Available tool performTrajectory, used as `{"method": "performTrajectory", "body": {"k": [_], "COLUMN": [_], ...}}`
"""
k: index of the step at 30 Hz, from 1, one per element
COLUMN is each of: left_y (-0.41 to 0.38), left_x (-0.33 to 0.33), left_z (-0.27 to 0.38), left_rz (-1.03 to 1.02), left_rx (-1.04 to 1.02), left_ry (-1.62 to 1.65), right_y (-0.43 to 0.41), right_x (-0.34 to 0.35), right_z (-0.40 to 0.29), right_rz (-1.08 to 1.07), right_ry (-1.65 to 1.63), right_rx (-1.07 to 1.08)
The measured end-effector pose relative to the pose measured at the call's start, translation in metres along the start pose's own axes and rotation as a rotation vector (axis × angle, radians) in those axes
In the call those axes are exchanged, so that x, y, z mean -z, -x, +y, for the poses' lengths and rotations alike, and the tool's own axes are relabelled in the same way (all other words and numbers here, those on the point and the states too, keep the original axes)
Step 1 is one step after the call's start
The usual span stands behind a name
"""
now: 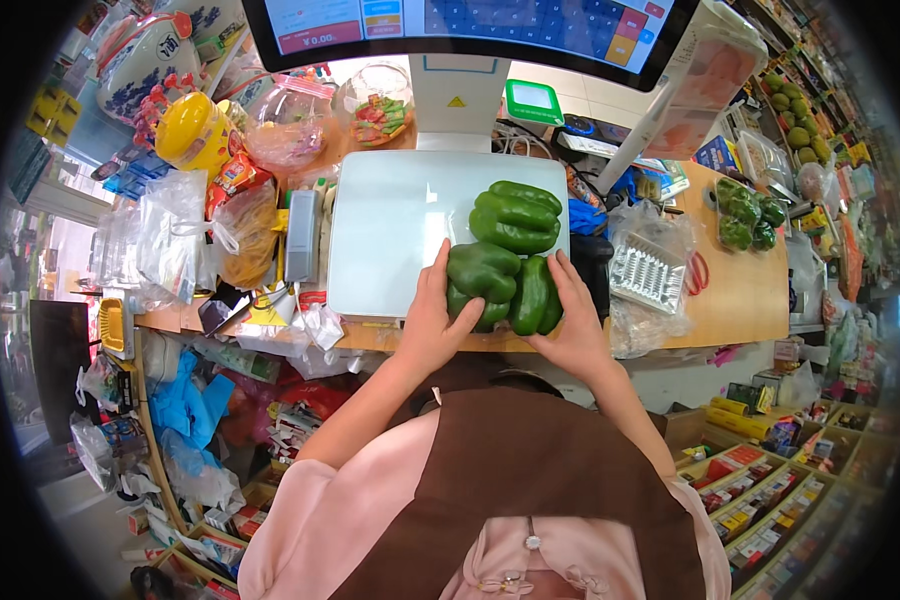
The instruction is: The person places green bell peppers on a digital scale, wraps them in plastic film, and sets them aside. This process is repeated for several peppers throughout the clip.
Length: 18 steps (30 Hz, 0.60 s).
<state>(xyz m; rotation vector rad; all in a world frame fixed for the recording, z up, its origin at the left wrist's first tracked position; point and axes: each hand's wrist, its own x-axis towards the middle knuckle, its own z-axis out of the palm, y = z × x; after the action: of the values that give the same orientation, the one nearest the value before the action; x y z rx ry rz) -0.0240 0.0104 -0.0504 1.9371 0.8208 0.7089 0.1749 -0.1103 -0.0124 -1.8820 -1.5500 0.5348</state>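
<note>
Glossy green bell peppers sit together at the right front of a scale's pale flat weighing plate (pixel 382 225). My left hand (pixel 431 326) cups the left pepper (pixel 484 270), its thumb over the near side and its fingers along the left. Against the right pepper (pixel 534 296) rests my right hand (pixel 579 326), with fingers along its outer side and the thumb underneath. Both hands press in from opposite sides. Another large pepper (pixel 516 217) lies just behind, touched by neither palm. The peppers' undersides are hidden.
A touchscreen monitor (pixel 457 34) overhangs the back of the scale. To the right are a clear plastic tray (pixel 649 271), red-handled scissors (pixel 696 274) and wrapped green peppers (pixel 746 214). Candy jars (pixel 289 124), plastic bags (pixel 172 225) and a grey box (pixel 301 236) crowd the left.
</note>
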Motion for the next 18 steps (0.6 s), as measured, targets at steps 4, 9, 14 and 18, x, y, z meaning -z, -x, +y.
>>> {"method": "performTrajectory", "body": {"k": [4, 9, 14, 18], "left_y": [0.002, 0.005, 0.013, 0.019], "left_x": [-0.003, 0.008, 0.0, -0.019], "left_z": [0.003, 0.019, 0.038, 0.018], "left_rz": [-0.002, -0.061, 0.001, 0.079], "left_rx": [0.027, 0.221, 0.082, -0.043], "left_ry": [0.055, 0.254, -0.047, -0.118], "right_y": [0.0, -0.036, -0.098, -0.119], "right_x": [0.012, 0.027, 0.022, 0.023], "right_z": [0.004, 0.031, 0.035, 0.03], "right_rz": [-0.056, 0.069, -0.049, -0.178], "right_ry": [-0.142, -0.588, -0.491, -0.56], "right_rx": [-0.009, -0.237, -0.2, -0.194]}}
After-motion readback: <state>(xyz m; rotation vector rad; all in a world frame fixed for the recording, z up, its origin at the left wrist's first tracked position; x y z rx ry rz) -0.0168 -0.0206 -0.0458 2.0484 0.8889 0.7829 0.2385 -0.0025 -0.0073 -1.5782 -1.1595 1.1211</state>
